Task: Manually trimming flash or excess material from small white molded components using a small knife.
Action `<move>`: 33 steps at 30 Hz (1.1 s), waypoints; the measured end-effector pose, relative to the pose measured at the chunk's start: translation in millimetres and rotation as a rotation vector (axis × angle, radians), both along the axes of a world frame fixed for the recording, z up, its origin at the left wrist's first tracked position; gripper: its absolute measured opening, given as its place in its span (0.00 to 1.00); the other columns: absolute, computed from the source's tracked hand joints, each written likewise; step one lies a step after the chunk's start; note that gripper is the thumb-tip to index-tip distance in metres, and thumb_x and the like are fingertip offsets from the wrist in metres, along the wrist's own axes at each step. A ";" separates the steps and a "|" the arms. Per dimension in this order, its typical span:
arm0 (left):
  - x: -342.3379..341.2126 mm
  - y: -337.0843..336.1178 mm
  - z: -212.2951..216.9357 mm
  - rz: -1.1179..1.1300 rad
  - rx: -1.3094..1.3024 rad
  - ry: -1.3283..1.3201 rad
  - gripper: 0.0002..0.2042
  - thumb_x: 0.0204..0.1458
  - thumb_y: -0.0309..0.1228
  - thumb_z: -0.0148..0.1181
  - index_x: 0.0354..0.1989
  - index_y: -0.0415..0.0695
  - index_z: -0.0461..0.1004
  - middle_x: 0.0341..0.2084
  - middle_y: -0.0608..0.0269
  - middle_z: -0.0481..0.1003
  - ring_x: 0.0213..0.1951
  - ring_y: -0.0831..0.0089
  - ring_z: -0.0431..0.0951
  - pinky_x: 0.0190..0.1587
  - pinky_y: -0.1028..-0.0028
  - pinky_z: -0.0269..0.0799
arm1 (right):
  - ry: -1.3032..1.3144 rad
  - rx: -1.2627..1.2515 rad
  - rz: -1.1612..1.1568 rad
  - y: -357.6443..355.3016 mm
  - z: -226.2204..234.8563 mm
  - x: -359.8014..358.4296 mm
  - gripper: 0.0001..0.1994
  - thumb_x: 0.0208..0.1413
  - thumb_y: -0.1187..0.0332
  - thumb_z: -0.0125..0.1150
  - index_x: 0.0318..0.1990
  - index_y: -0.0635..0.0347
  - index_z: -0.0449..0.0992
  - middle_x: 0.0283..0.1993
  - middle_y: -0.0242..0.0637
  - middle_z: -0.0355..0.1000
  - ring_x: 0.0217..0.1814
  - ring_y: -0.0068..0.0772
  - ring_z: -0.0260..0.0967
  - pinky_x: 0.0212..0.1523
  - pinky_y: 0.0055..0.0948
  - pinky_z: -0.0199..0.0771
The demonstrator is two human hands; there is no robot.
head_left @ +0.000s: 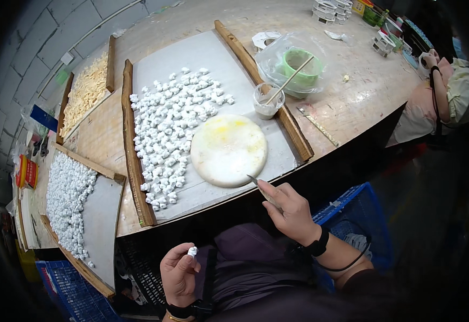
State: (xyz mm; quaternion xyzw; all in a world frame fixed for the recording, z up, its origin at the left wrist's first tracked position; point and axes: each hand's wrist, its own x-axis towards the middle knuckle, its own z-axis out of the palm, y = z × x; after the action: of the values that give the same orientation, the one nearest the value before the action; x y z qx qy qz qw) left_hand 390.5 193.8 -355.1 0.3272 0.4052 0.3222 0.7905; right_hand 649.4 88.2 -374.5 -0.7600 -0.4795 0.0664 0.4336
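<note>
Low at the centre, my left hand (178, 272) pinches one small white knobbly piece (192, 251) between thumb and fingertips. My right hand (292, 213) is closed around a small pointed knife (252, 179), its tip by the near edge of a round white slab (226, 155). Yellow smears mark the slab's top. Many similar white lumps (164, 126) are spread on a pale sheet-lined tray (191, 51), to the slab's left and behind it.
Wooden rails (132, 145) border the tray. A clear cup (268, 102) with a stick and a green tub (301, 70) stand at its right. Another tray of white pieces (70, 198) lies left. Blue crates (352, 214) sit below the bench. Another person (433, 107) sits far right.
</note>
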 end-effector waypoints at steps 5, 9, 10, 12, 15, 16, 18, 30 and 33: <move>4.1 -0.5 -1.8 -0.027 0.024 0.007 0.14 0.47 0.23 0.63 0.42 0.33 0.74 0.29 0.59 0.75 0.24 0.78 0.71 0.24 0.78 0.68 | -0.225 -0.096 -0.027 8.0 -2.5 -0.3 0.25 0.46 0.75 0.63 0.55 0.49 0.72 0.27 0.33 0.64 0.23 0.31 0.66 0.24 0.29 0.69; 3.0 2.0 -2.3 -0.022 -0.009 0.019 0.14 0.47 0.23 0.63 0.42 0.33 0.73 0.30 0.60 0.75 0.24 0.78 0.70 0.24 0.78 0.67 | -0.292 -0.177 -0.014 7.1 -2.5 -1.9 0.25 0.46 0.74 0.63 0.56 0.51 0.72 0.25 0.33 0.62 0.21 0.30 0.66 0.21 0.28 0.69; 1.9 1.5 -2.9 -0.025 -0.006 0.023 0.14 0.47 0.23 0.63 0.43 0.33 0.73 0.30 0.60 0.75 0.24 0.78 0.70 0.24 0.78 0.67 | -0.319 -0.200 -0.005 5.4 -3.5 -3.1 0.25 0.46 0.74 0.63 0.56 0.52 0.71 0.25 0.33 0.61 0.20 0.30 0.65 0.20 0.28 0.68; 0.9 0.3 -4.8 -0.032 0.004 0.028 0.14 0.47 0.23 0.63 0.43 0.33 0.73 0.30 0.60 0.75 0.24 0.78 0.70 0.24 0.78 0.68 | -0.378 -0.243 0.014 1.8 -5.6 -3.6 0.25 0.47 0.74 0.63 0.56 0.53 0.71 0.25 0.33 0.60 0.19 0.30 0.64 0.19 0.28 0.67; 3.0 1.5 -1.3 -0.032 0.012 0.006 0.14 0.47 0.23 0.63 0.43 0.33 0.73 0.30 0.60 0.75 0.24 0.78 0.70 0.24 0.78 0.67 | -0.417 -0.221 0.030 2.3 0.1 -2.5 0.21 0.50 0.75 0.55 0.54 0.55 0.72 0.24 0.34 0.60 0.18 0.30 0.65 0.17 0.28 0.68; 2.5 1.3 -1.4 -0.031 0.009 0.006 0.14 0.47 0.23 0.63 0.43 0.33 0.73 0.29 0.60 0.75 0.24 0.78 0.70 0.24 0.78 0.67 | -0.416 -0.225 0.030 1.2 0.1 -2.8 0.21 0.49 0.75 0.56 0.54 0.55 0.72 0.24 0.34 0.60 0.18 0.30 0.64 0.17 0.28 0.68; 1.1 0.8 -2.2 -0.030 0.003 0.005 0.14 0.48 0.23 0.63 0.43 0.33 0.73 0.29 0.60 0.75 0.24 0.78 0.70 0.24 0.78 0.67 | -0.416 -0.232 0.030 -2.3 -0.4 -3.0 0.21 0.49 0.74 0.56 0.54 0.54 0.72 0.24 0.34 0.60 0.17 0.30 0.64 0.17 0.28 0.67; 2.2 -0.6 -3.3 0.003 -0.027 -0.021 0.12 0.48 0.22 0.62 0.42 0.32 0.74 0.26 0.63 0.74 0.23 0.80 0.71 0.24 0.80 0.69 | -0.413 -0.202 -0.018 5.3 2.2 8.6 0.23 0.47 0.73 0.62 0.55 0.54 0.71 0.24 0.34 0.62 0.19 0.33 0.66 0.19 0.30 0.68; 2.1 2.7 -2.6 0.021 -0.028 -0.022 0.12 0.48 0.23 0.62 0.42 0.32 0.74 0.26 0.63 0.74 0.23 0.80 0.71 0.24 0.80 0.69 | -0.466 -0.255 -0.009 1.4 -2.1 5.7 0.22 0.48 0.72 0.62 0.54 0.54 0.71 0.24 0.34 0.61 0.18 0.32 0.65 0.17 0.29 0.67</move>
State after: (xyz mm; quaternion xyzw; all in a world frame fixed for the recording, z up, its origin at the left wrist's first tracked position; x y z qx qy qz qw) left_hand 392.6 196.4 -357.7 0.3085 0.4044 0.3283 0.7959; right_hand 655.1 89.6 -376.7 -0.8055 -0.5507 -0.0525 0.2126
